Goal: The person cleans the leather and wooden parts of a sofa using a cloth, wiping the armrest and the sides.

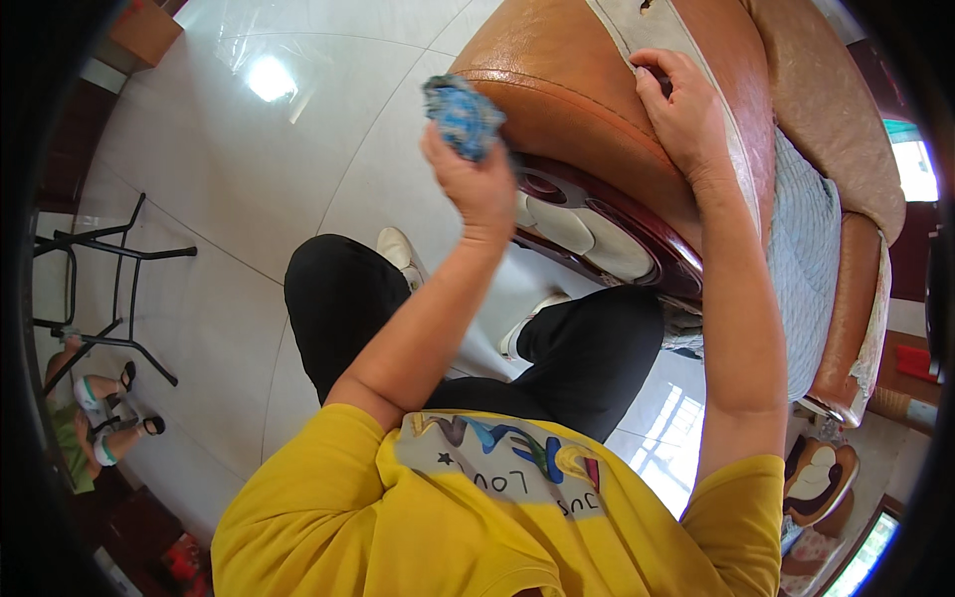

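Observation:
My left hand grips a crumpled blue and grey cloth, slightly blurred, beside the front edge of a brown leather sofa armrest. On top of that armrest rests my right hand, its fingers bent and a gap between thumb and forefinger. It lies over a cream strip with a small torn hole near the top of the view. Below the leather, the armrest front has a glossy dark red panel with cream rounded inlays.
A quilted grey-blue cover lies on the sofa seat. Its far arm has peeling leather. To the left, a black metal folding frame stands on the tiled floor, with another person's legs close by. A brown box-like piece sits at upper left.

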Available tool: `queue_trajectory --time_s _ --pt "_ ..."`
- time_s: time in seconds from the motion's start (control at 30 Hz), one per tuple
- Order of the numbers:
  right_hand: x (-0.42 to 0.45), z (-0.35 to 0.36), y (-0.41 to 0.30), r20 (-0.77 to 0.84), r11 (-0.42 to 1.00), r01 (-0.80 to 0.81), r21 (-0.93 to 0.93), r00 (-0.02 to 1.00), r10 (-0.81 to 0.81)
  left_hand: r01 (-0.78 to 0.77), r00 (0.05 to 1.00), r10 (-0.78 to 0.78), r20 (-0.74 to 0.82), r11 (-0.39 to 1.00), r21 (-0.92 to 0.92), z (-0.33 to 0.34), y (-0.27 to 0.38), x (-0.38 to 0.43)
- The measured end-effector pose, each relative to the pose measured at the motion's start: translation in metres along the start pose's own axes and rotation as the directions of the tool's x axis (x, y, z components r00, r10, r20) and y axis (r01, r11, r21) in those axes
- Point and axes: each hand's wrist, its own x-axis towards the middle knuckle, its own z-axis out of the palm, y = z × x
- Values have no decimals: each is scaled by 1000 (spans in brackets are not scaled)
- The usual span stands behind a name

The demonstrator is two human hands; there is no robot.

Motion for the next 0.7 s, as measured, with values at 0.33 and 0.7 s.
queue_trajectory --time_s 0.33,0.7 --pt "0 2 6 6 998 70 0 998 -70 22 530 272 803 942 -334 39 80 -97" --pt "-4 -3 0 -21 999 31 -31 999 -32 167 960 -115 253 966 -195 -59 42 39"
